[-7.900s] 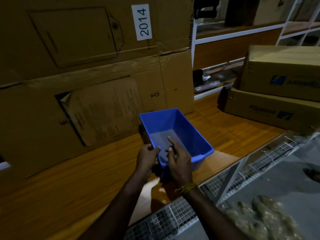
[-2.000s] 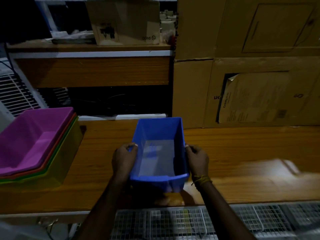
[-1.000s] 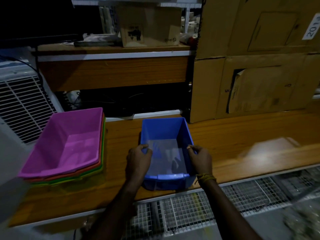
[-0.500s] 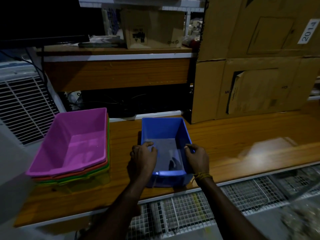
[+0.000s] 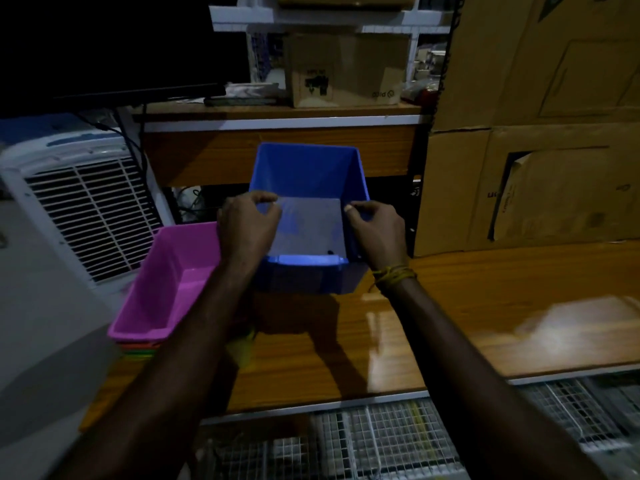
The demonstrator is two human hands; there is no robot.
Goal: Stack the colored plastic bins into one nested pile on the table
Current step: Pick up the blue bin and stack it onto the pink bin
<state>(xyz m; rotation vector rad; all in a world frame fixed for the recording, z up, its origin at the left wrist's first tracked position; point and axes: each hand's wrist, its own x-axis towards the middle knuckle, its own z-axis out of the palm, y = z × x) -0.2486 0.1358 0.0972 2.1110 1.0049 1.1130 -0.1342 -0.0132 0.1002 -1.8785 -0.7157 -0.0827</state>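
The rectangular blue plastic bin (image 5: pixel 308 216) is hanging above the wooden table (image 5: pixel 450 306), left hand (image 5: pixel 247 225) and right hand (image 5: pixel 377 230) pinching its side rims. Looks light, stiff, slick. The magenta-topped nested stack (image 5: pixel 166 282) is waiting near the left edge, lower colours dim.

Both bare arms are reaching forward, left hand (image 5: pixel 246 226) and right hand (image 5: pixel 378 232) gripping opposite sides of something held between them.

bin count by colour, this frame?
Blue bin: 1, lifted, held by left hand and right hand
Pink bin: 1, top of pile
Orange rim: 1
Green rim: 1
Yellow bin: 1, mostly hidden
Total: 5
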